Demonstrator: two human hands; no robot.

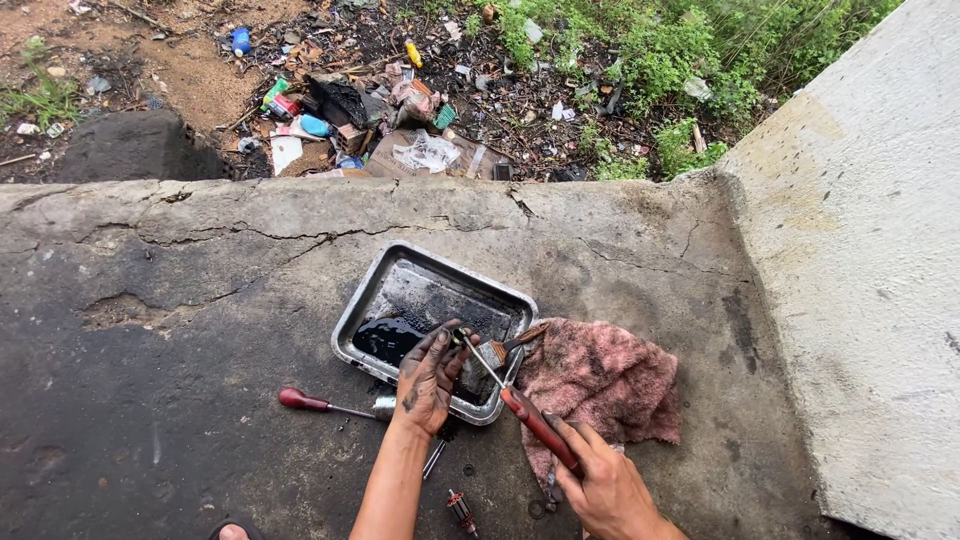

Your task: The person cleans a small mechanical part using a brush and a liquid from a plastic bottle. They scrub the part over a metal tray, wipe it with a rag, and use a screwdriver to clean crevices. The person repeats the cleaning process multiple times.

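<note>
My left hand [430, 378], blackened with grease, hovers over the near edge of a metal tray [400, 272] and pinches a small dark part at its fingertips. My right hand [605, 485] grips a screwdriver with a red handle [535, 425], its thin shaft pointing up-left to the part in my left hand. The tray holds a pool of black oily liquid [385, 340] in its left corner. A small brush [510, 345] rests across the tray's right rim.
A dirty pink rag [605, 380] lies right of the tray on the cracked concrete slab. Another red-handled tool [320, 404] lies left of my left wrist, a small red-and-metal part [461, 510] below. Beyond the slab's far edge lies littered ground and weeds; a concrete wall [870, 250] rises at right.
</note>
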